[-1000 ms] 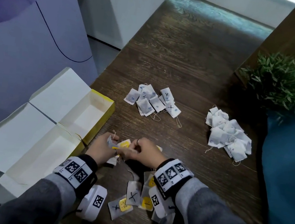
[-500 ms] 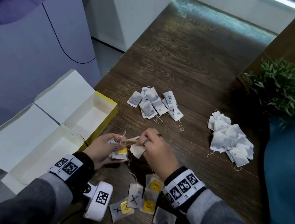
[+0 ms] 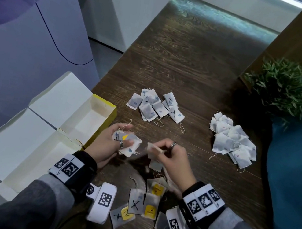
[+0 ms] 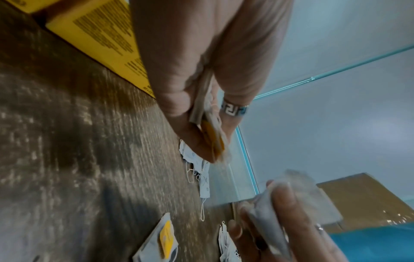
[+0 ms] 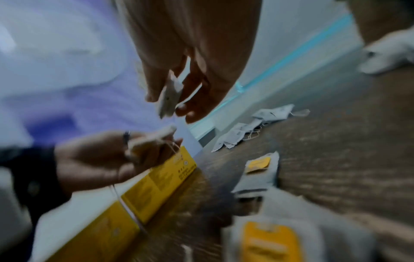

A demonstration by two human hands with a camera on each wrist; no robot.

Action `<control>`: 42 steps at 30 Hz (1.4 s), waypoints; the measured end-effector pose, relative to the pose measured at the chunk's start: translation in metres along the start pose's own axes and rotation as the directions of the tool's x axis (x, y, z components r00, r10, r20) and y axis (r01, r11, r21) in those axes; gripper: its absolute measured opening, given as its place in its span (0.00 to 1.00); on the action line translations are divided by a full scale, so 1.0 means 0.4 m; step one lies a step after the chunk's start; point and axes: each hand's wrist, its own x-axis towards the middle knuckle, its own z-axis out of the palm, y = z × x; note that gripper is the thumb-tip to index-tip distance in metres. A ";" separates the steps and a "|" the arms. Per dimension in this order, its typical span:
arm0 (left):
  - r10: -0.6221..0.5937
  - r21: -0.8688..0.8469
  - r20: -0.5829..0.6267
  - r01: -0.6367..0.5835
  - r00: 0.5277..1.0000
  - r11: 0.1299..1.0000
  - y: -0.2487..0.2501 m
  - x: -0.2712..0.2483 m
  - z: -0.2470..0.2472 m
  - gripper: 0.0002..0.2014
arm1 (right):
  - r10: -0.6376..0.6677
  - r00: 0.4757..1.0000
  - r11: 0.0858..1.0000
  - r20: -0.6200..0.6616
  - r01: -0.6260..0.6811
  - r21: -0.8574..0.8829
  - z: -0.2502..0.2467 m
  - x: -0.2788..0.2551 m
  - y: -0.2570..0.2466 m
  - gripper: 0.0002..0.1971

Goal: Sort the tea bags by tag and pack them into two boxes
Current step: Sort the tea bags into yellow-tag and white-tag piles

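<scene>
Above the table (image 3: 204, 67), left hand (image 3: 109, 143) clamped on stacked tea bags (image 3: 129, 142), right hand (image 3: 172, 158) pinching 1 bag (image 3: 153, 148).

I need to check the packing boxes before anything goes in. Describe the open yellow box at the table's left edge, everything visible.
The yellow box is a long cardboard carton, yellow with dark print outside, plain white inside. It lies open, its white lid flap folded back to the left. No tea bags show in the part of it that is visible. It sits on the dark wooden table, end to end with a second open box. The left hand, holding tea bags, hovers beside it without touching.
</scene>
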 end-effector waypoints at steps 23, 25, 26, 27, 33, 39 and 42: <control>-0.088 0.203 0.416 0.002 0.905 0.979 0.003 0.179 0.477 0.19 | 0.446 0.827 0.782 -0.342 -0.174 0.598 -0.302 0.016 0.075 0.04; -0.125 0.310 0.343 0.013 0.931 0.951 0.011 0.198 0.475 0.22 | 0.451 0.802 0.805 -0.391 -0.176 0.567 -0.355 0.012 0.101 0.05; -0.134 0.362 0.297 0.018 0.946 0.932 0.010 0.210 0.467 0.21 | 0.453 0.793 0.816 -0.406 -0.185 0.548 -0.375 0.010 0.115 0.05; -0.147 0.396 0.270 0.030 0.951 0.918 0.008 0.219 0.456 0.19 | 0.454 0.788 0.825 -0.416 -0.195 0.531 -0.390 0.008 0.127 0.05; -0.114 0.872 0.214 -0.137 0.970 0.471 -0.022 0.244 0.332 0.18 | 0.419 0.849 0.862 -0.323 -0.260 0.435 -0.392 0.034 0.154 0.02; -0.230 0.981 0.190 -0.176 0.955 0.080 -0.042 0.202 0.202 0.34 | 0.373 0.927 0.926 -0.049 -0.368 0.087 -0.292 0.212 0.113 0.06; -0.247 0.966 0.253 -0.231 0.935 0.113 -0.048 0.176 0.179 0.39 | 0.385 0.920 0.921 0.073 -0.377 -0.103 -0.223 0.316 0.111 0.07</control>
